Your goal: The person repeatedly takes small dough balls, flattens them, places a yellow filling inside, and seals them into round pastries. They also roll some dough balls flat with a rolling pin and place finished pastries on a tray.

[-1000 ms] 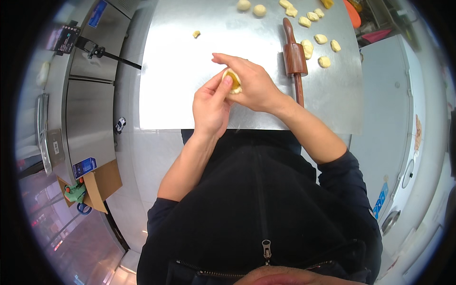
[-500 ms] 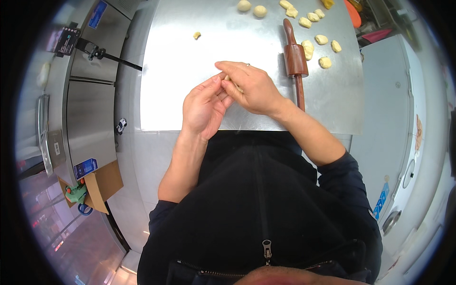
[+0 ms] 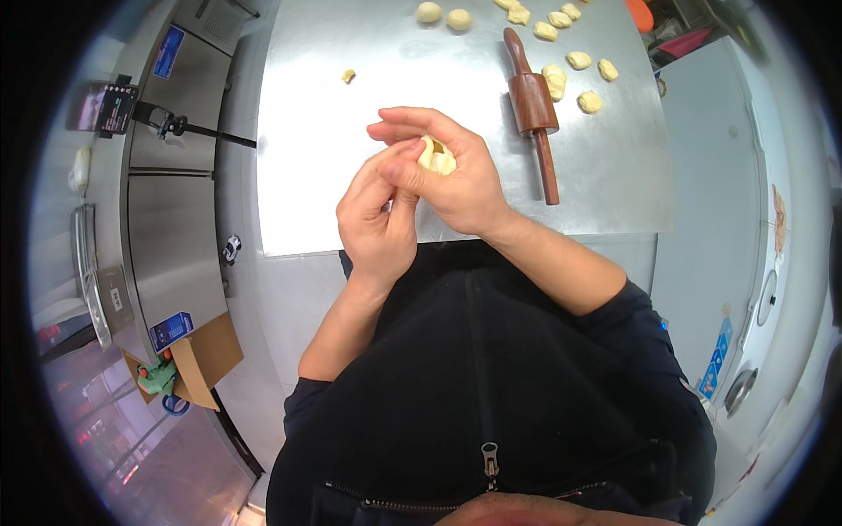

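Over the near part of the metal table, both hands are closed on one piece of pale yellow dough. It sits in the curl of my right hand, with the fingers bent around its far side. The thumb and fingertips of my left hand pinch at its left edge, close to the right thumb. A darker yellow patch shows among the dough's folds; its underside is hidden in the palm. To the right of my hands, a brown wooden rolling pin with a thick barrel lies on the table.
The steel table carries several flattened dough lumps at the far right, two round dough balls at the back and a small dough scrap at left. A phone on a stand and a cardboard box are left.
My hands have turned so the dough shows between the right fingers, where it was mostly hidden before. My left hand has gone from a half-open palm to a pinch. The view has shifted slightly.
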The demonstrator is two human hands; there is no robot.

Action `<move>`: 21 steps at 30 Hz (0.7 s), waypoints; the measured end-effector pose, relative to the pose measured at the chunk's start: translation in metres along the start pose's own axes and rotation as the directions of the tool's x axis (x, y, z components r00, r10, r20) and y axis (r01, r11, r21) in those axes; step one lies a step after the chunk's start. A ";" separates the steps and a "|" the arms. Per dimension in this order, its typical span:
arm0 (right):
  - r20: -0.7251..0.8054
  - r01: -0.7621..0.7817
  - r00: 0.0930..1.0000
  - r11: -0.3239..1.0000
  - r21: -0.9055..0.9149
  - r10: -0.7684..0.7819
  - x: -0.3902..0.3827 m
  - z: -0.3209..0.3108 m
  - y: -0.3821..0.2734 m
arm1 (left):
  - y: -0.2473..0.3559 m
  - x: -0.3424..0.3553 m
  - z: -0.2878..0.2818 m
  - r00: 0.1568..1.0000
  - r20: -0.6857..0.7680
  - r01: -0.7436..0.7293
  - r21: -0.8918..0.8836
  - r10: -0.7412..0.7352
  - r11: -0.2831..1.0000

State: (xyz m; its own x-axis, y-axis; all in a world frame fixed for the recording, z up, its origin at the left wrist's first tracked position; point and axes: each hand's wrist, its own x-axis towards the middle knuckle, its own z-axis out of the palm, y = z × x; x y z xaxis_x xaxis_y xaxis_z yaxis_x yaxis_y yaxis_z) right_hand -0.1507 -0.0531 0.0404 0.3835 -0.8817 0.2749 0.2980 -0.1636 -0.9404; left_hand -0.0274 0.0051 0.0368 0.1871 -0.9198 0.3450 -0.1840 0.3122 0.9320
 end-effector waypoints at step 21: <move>0.083 0.206 0.976 0.978 -0.024 -0.203 0.014 -0.016 0.030 | -0.030 0.000 0.004 0.845 0.322 0.511 -0.720 -0.427 0.469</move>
State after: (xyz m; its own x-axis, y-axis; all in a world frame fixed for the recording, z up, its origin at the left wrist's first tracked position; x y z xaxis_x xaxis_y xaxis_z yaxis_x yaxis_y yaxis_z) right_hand -0.1500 -0.0777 0.0127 0.3864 -0.7899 0.4761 0.3498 -0.3521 -0.8681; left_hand -0.0256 -0.0049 0.0087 -0.0737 -0.9871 -0.1420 0.7043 -0.1523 0.6934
